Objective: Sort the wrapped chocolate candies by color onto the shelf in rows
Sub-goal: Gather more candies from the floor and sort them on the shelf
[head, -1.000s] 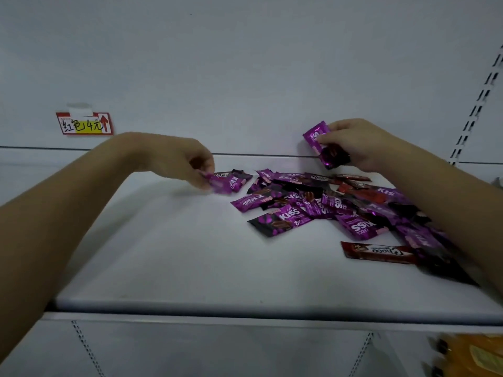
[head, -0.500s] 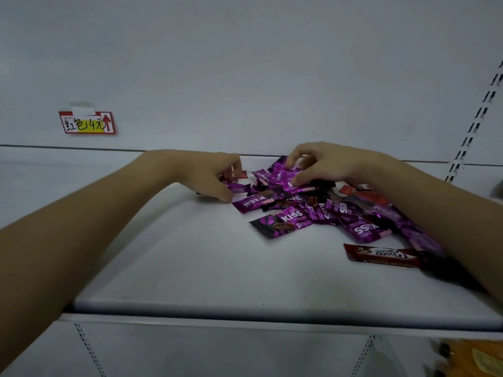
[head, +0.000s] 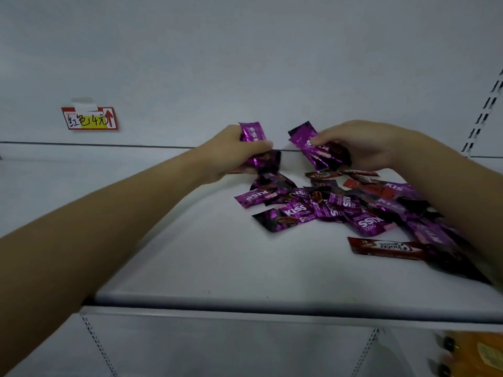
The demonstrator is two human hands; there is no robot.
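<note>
Presently: left hand [head: 234, 153], fingers curled tight round a purple candy bunch [head: 251, 131], raised at centre frame, forearm reaching in from lower left. Right hand [head: 364, 145], fingers clamped on a second purple clutch [head: 307, 142], level with the left, a gap between them, forearm entering from the right edge. Candy pile [head: 334, 208], purple and red, lies on the white shelf [head: 217, 262] right of centre. Red bar [head: 381, 247] lies beside the pile, nearer the front edge.

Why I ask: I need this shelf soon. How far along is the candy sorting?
Done: no row shows on the shelf yet. In hand: the left hand and the right hand each grip purple candies above the pile. Left: that pile, purple and red mixed, plus a red bar at its near edge.
</note>
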